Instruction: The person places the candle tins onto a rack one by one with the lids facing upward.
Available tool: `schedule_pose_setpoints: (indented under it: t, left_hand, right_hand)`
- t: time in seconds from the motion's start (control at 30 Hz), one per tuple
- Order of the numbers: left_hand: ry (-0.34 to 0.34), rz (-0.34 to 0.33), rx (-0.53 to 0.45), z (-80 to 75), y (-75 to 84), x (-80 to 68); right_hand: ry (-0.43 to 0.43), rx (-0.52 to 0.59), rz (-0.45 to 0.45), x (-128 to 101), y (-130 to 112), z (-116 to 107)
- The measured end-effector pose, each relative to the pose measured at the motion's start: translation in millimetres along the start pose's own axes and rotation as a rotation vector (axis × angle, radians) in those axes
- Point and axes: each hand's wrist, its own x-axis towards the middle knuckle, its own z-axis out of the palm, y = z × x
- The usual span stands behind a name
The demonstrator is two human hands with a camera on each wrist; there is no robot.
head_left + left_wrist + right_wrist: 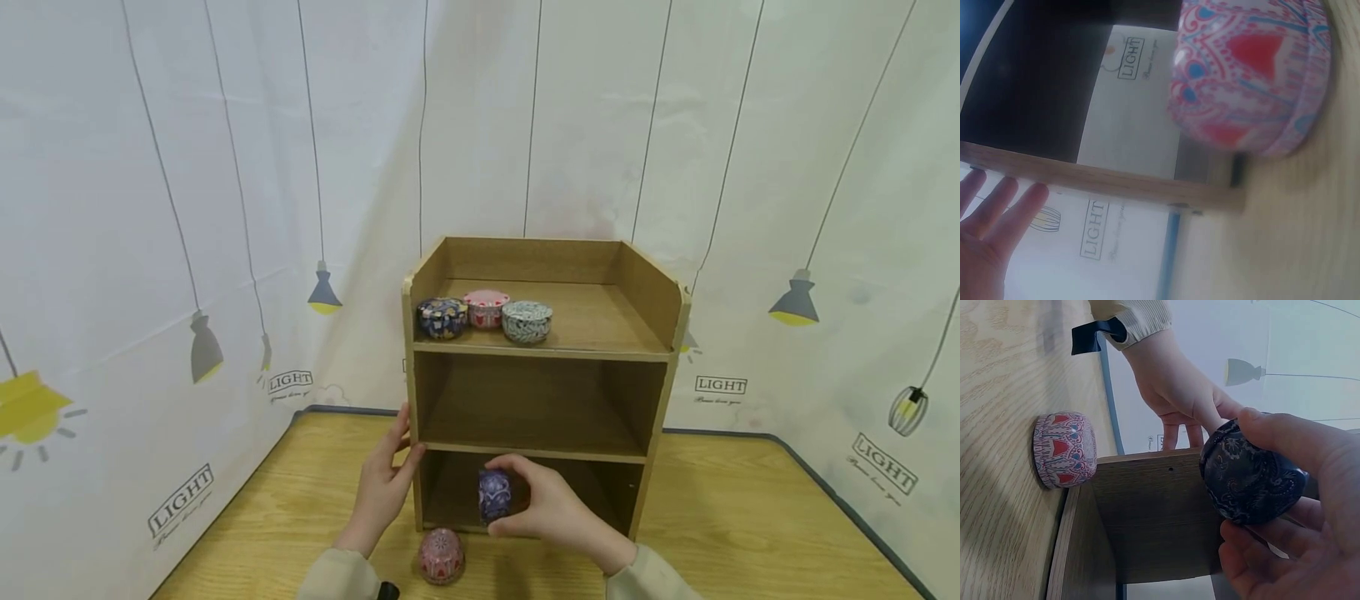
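Note:
My right hand grips a dark blue patterned tin between thumb and fingers, tilted on its side before the lowest compartment of a wooden shelf. In the right wrist view the tin shows pale floral swirls. My left hand rests against the shelf's left side panel, fingers extended along its outer face and thumb near the front edge. A red-and-white patterned tin with hearts lies on the table in front of the shelf's left corner, untouched; it looms large in the left wrist view.
On the top level, at the left, sit a navy floral tin, a pink tin and a green-white leafy tin. The shelf stands on a wood-grain table, backed by a white curtain with printed lamps.

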Motion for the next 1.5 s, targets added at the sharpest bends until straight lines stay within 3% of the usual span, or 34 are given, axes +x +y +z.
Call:
schedule_pose_setpoints:
  t: [0.33, 0.57, 0.8, 1.03, 1.3, 1.5]
  left_hand:
    - [0.004, -0.013, -0.014, 0.8, 0.2, -1.6]
    - [0.012, 0.037, 0.022, 1.1, -1.9, -1.7]
    - [0.003, -0.022, -0.017, 0.7, -1.8, -1.7]
    - [-0.005, -0.04, -0.017, 0.9, -1.3, -1.2]
    - [-0.001, -0.016, -0.022, 0.9, -1.1, -0.5]
    - [0.001, -0.022, -0.03, 0.5, -0.8, -0.4]
  right_hand:
    - [0.015, 0.038, 0.037, -1, -4, -2]
    - [0.036, 0.019, 0.035, 0, -6, -3]
    - [0.056, -0.011, 0.015, 0, -5, -3]
    - [0.079, -0.001, 0.011, -1, -9, -4]
    - [0.091, -0.008, -0.025, -1, -11, -5]
    - [0.108, 0.05, -0.037, 1, -13, -6]
